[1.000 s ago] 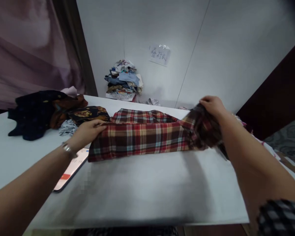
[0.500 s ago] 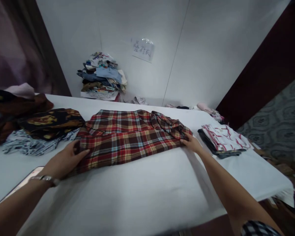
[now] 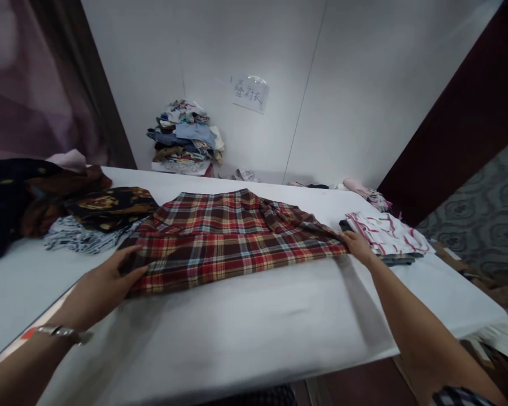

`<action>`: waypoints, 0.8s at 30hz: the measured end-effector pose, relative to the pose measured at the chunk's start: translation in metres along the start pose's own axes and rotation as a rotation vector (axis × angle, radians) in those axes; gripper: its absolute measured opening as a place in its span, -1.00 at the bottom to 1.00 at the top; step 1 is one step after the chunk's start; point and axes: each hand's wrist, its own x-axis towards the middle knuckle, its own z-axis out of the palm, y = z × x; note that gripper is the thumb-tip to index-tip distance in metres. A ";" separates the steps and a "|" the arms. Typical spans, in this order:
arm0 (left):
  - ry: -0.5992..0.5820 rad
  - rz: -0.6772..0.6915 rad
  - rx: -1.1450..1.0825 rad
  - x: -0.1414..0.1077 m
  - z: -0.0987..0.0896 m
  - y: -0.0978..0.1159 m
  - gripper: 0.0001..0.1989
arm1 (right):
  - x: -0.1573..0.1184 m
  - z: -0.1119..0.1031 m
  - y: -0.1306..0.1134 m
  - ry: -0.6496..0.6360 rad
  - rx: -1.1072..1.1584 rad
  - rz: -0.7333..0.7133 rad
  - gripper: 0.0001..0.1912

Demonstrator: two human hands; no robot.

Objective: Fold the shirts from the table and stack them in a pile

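A red, brown and cream plaid shirt (image 3: pixel 220 248) lies spread across the white table, its near part folded up in a long straight strip. At its left end is my left hand (image 3: pixel 105 282), thumb and forefinger spread apart on the cloth; the other fingers are partly hidden. My right hand (image 3: pixel 358 246) pinches the shirt's right corner and pulls the cloth out towards the side. A sleeve-like bunch of the same fabric slants along the right part of the shirt.
Rumpled dark printed clothes (image 3: pixel 110 206) lie at the left. A tall clothing pile (image 3: pixel 186 138) stands at the back wall. Folded garments topped by a white and red one (image 3: pixel 392 232) sit at the right. A flat screen-like device (image 3: pixel 14 349) lies partly under my left arm.
My right hand has moved to the right with the shirt's corner, drawing the cloth out longer. The left hand stays at the shirt's left end. The view has shifted slightly.
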 end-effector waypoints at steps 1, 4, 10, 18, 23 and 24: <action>-0.040 0.002 0.001 -0.007 0.004 -0.006 -0.33 | -0.007 -0.003 0.005 -0.033 0.003 0.014 -0.56; -0.110 -0.006 0.005 -0.023 0.018 -0.020 -0.32 | -0.029 -0.002 0.015 -0.100 0.065 0.062 -0.57; -0.115 -0.088 -0.083 -0.024 0.018 -0.017 -0.32 | -0.065 0.006 0.021 -0.036 0.227 0.006 -0.40; 0.091 -0.072 0.056 -0.037 0.004 -0.012 -0.43 | -0.053 0.007 0.042 0.248 0.471 0.271 -0.57; 0.040 -0.078 0.139 -0.043 0.005 -0.016 -0.42 | -0.061 0.007 0.027 0.128 0.443 0.213 -0.53; 0.032 -0.070 0.143 -0.044 0.006 -0.016 -0.42 | -0.065 0.008 0.025 0.098 0.402 0.184 -0.53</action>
